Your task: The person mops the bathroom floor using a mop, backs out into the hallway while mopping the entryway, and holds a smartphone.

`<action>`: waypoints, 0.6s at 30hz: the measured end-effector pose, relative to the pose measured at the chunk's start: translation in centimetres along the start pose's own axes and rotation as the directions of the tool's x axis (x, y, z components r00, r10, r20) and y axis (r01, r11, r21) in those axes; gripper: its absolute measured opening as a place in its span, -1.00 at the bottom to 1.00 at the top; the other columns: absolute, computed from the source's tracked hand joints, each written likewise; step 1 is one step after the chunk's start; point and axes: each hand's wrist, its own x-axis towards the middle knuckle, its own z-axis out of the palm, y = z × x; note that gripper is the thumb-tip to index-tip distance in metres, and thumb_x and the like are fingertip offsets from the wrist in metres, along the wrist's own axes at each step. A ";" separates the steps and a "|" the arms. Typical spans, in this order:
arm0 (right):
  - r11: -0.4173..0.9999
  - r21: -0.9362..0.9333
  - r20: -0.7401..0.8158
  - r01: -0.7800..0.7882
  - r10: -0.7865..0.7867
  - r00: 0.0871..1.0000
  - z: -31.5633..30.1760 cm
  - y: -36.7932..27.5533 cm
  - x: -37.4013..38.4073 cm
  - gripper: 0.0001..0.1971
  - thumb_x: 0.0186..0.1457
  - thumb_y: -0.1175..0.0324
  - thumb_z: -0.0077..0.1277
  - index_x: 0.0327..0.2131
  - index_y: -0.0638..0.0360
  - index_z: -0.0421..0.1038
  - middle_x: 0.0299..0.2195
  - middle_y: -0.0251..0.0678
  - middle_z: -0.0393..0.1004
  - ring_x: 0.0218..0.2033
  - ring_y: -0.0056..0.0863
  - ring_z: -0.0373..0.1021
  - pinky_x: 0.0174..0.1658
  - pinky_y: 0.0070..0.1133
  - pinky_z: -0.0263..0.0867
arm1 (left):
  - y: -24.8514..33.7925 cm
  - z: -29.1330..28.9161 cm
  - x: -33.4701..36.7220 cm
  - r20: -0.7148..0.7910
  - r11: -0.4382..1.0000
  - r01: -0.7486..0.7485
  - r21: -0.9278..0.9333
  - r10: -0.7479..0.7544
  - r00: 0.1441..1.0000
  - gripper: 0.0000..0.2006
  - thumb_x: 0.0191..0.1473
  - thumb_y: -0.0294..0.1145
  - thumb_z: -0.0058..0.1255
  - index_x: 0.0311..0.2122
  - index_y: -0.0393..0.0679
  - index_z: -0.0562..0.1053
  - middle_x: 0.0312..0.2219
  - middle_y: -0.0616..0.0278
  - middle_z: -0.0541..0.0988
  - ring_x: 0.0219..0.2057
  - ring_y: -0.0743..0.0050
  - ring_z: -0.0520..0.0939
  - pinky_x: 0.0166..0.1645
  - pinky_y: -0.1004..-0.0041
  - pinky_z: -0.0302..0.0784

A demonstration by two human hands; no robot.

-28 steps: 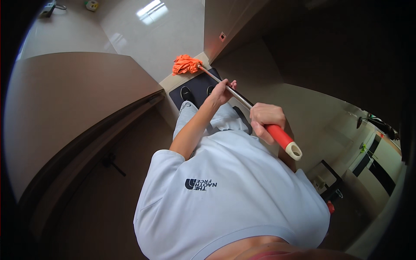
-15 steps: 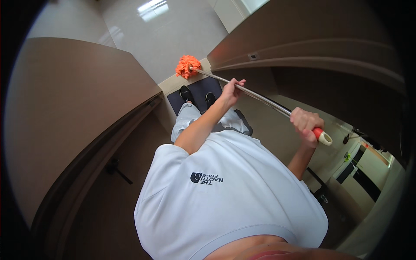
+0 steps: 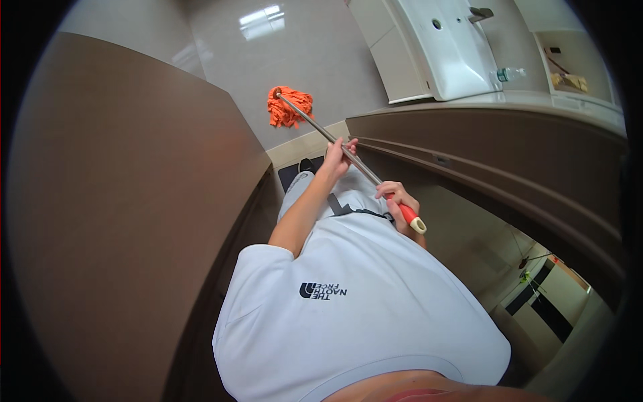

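A mop with an orange strand head (image 3: 293, 110) rests on the grey tiled floor just past the pale threshold. Its metal pole (image 3: 308, 119) slants back toward my body and ends in a red grip with a cream tip (image 3: 418, 226). My left hand (image 3: 339, 159) is closed round the middle of the pole, with a fingertip or two sticking out. Higher up, near the red grip, my right hand (image 3: 400, 201) holds the pole close to my waist.
Brown doors or panels flank me at left (image 3: 134, 154) and right (image 3: 522, 147). Beyond the right one stands a white washbasin (image 3: 449, 50) with a tap (image 3: 480, 13) and a clear bottle (image 3: 510, 74). The threshold (image 3: 311, 144) crosses the doorway by my shoes, above a dark mat (image 3: 288, 175).
The mop head has gone from the threshold onto the floor beyond, its strands now spread. My right hand has come in closer to my body and left hand. The washbasin has come into view.
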 end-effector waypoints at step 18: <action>0.945 -0.322 0.087 0.062 -0.036 0.996 1.4 7.1 18.2 -0.84 -0.01 0.44 0.12 -0.53 0.06 0.32 -0.22 -0.43 0.54 0.05 -0.37 0.38 0.23 -0.21 -0.01 | 20.0 7.8 8.7 -0.264 0.983 0.112 0.147 -0.071 0.962 -0.90 0.20 -0.52 -0.24 -0.33 -0.06 0.15 -0.72 0.39 0.21 -0.73 0.55 0.27 -0.60 0.41 0.36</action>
